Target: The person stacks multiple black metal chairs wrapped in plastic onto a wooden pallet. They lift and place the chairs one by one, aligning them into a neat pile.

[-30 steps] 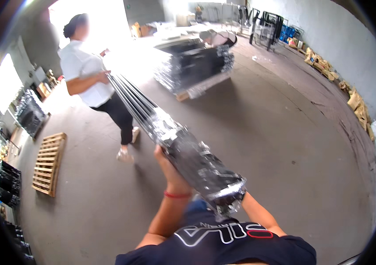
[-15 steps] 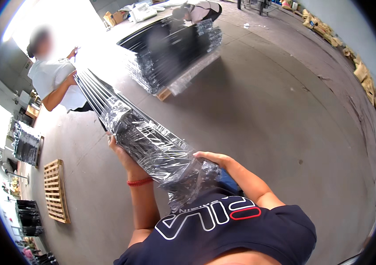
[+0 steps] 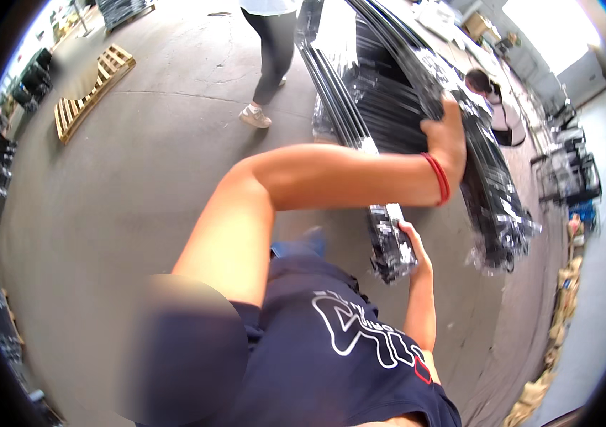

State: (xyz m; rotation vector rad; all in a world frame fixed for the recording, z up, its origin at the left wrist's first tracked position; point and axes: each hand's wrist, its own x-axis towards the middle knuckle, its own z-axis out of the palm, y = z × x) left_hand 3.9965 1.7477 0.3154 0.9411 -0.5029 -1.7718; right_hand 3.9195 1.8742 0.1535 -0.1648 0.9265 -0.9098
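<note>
A narrow bundle of black bars in clear plastic film (image 3: 393, 249) runs away from me at a slant. My right hand (image 3: 415, 245) is closed round its near end. My left arm, with a red bracelet, reaches across over that bundle. At its end my left hand (image 3: 447, 132) lies against a wrapped bundle on the stack (image 3: 491, 192), thumb apart from the fingers. Black bars (image 3: 388, 114) fill the stack between the two bundles. My left forearm hides the middle of the narrow bundle.
A person in dark trousers (image 3: 274, 57) stands beyond the narrow bundle's far part. Another person (image 3: 506, 117) bends on the stack's far right side. A wooden pallet (image 3: 95, 92) lies at the far left; tan sacks (image 3: 562, 306) line the right wall.
My view has swung, and the bundle is now beside the stack. My left hand has left its side and reached across to the stacked bundle. My right hand stays at the near end.
</note>
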